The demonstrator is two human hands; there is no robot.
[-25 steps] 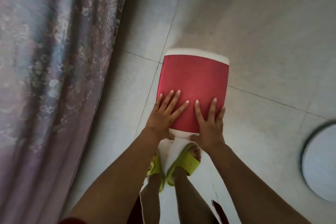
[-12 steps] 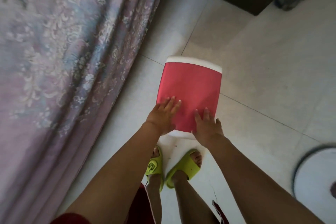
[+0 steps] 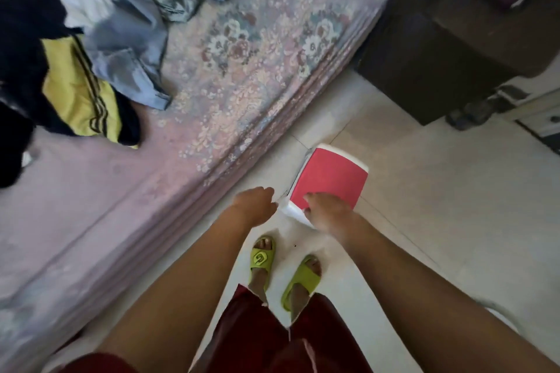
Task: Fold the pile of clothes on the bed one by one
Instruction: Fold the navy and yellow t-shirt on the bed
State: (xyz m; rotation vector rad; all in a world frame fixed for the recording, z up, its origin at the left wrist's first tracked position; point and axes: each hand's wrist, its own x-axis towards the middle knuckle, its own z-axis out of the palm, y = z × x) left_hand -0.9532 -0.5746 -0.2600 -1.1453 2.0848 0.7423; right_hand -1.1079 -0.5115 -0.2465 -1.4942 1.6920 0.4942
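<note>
1. Pile of clothes is left heaped, unfolded, at the bed's far-left part.
2. Blue-grey garments are crumpled beside a navy-and-yellow striped piece, on the floral pink cover.

A person stands on pale floor tiles beside a bed with a pink floral cover. The right hand rests on the near edge of a red-topped white stool. The left hand hovers just beside it, fingers loosely curled. A pile of clothes, blue, navy and yellow, lies on the bed. Lime green slippers cover both feet. A dark cabinet stands farther back.
</note>
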